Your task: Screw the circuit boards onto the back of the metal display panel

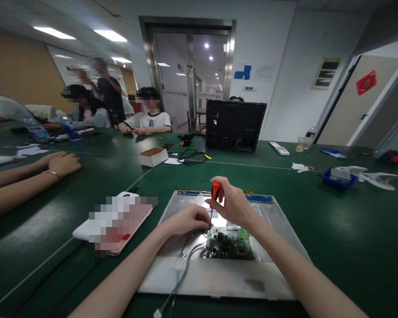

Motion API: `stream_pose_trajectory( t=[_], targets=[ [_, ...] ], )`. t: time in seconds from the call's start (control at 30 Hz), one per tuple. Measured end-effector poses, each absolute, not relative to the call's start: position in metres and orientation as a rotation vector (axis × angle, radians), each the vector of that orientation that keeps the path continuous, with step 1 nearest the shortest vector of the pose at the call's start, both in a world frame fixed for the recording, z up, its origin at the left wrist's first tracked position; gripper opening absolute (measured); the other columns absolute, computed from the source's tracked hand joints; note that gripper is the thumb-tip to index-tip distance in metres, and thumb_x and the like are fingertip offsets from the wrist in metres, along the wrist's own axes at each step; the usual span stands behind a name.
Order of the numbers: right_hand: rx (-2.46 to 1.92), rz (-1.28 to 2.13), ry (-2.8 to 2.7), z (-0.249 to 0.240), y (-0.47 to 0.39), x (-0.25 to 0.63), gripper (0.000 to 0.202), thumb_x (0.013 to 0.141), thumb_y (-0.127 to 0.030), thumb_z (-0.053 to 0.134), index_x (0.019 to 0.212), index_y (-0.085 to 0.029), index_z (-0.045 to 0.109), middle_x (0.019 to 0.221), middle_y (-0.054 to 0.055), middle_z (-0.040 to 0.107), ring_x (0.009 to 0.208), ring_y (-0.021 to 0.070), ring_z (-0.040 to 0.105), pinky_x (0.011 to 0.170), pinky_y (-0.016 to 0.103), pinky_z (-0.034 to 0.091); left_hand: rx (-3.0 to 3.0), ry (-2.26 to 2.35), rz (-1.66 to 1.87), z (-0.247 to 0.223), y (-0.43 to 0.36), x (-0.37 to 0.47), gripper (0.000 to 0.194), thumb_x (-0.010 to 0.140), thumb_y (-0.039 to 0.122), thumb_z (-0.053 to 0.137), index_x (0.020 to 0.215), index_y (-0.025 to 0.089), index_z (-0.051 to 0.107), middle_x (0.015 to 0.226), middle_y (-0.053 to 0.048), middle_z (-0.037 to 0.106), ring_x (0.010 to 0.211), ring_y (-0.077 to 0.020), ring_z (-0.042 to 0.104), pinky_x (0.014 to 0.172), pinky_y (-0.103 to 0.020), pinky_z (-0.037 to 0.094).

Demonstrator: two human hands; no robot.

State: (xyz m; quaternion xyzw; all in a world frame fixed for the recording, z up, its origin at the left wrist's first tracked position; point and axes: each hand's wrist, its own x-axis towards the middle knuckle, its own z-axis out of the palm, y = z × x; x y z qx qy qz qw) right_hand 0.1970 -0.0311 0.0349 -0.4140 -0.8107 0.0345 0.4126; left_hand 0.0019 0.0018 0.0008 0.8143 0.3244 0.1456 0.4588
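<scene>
My right hand (230,198) is closed round the orange and black handle of a screwdriver (215,191), held upright. Its shaft points down at the upper left corner of a green circuit board (230,245). Close to the screwdriver tip, my left hand (194,218) has its fingers bent together at that corner; whether they hold something small is hidden. The board lies on a flat silver metal panel (278,225) with a blue strip (260,198) along its far edge. Grey cables (187,263) run from the board's left side over the panel's near edge.
Left of the panel lie phones (132,225), partly blurred, and another person's hands (64,163). Further off are a small white box (152,157), black cable (194,157) and a black monitor housing (235,126). A blue tray (340,179) sits at right. Several people are around the table.
</scene>
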Motion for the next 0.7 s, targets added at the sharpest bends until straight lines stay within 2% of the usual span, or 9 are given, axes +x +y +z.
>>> stream_pose_trajectory(
  t=[0.13,0.37,0.7],
  targets=[
    [-1.052,0.104,-2.048,0.0369,-0.0337,0.197,0.043,0.085,-0.026,0.068,0.12,-0.022,0.042,0.077,-0.003,0.062,0.062,0.0164,0.062,0.057,0.024,0.038,1.998,0.791,0.364,0.0006,0.0021,0.0019,0.005,0.072,0.019,0.067,0.07,0.016,0.072,0.065,0.002,0.066,0.064,-0.0148,0.056,0.066,-0.024,0.045],
    [-1.004,0.139,-2.085,0.0393,-0.0359,0.1977,0.045,0.084,-0.016,0.06,0.123,-0.021,0.038,0.073,-0.005,0.058,0.059,0.0153,0.059,0.057,0.024,0.036,2.014,0.792,0.371,0.0,0.0019,0.0011,0.006,0.073,0.021,0.068,0.07,0.017,0.072,0.068,0.001,0.067,0.067,-0.0151,0.057,0.068,-0.024,0.045],
    [-1.047,0.127,-2.047,0.0358,-0.0352,0.1953,0.044,0.082,-0.019,0.062,0.119,-0.023,0.039,0.072,-0.006,0.056,0.056,0.0154,0.058,0.054,0.023,0.035,1.991,0.796,0.359,0.0011,0.0013,0.0018,0.007,0.073,0.02,0.068,0.071,0.017,0.074,0.067,0.001,0.068,0.065,-0.0148,0.056,0.066,-0.023,0.045]
  ],
)
